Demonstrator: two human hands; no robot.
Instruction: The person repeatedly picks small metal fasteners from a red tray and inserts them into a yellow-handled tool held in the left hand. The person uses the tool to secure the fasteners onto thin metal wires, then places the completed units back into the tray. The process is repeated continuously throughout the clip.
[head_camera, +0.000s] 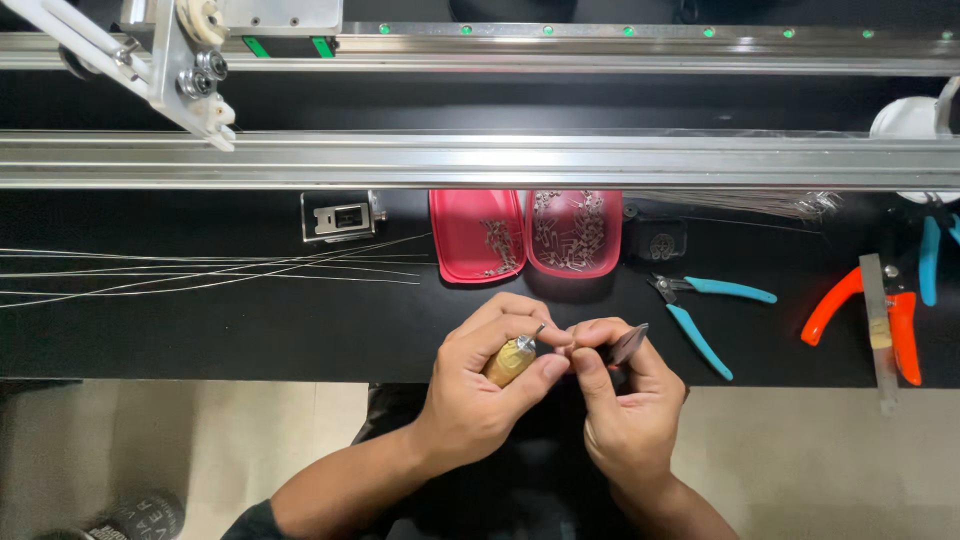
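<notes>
My left hand (480, 375) is closed around a small tool with a wooden handle and metal tip (512, 358), held above the front edge of the black bench (250, 320). My right hand (615, 390) grips a dark metal tool (630, 343) between thumb and fingers, its tip pointing up and right. The two hands touch at the fingertips, where the wooden tool's tip meets something too small to make out. Just beyond the hands stand two red trays (470, 238) holding several small metal parts.
Thin steel wires (200, 268) lie spread across the bench at left. Blue-handled cutters (700, 305) lie right of the trays, orange-handled pliers (865, 310) and another blue-handled tool (930, 258) farther right. Aluminium rails (480, 160) cross overhead. A small metal bracket (342, 216) sits near the trays.
</notes>
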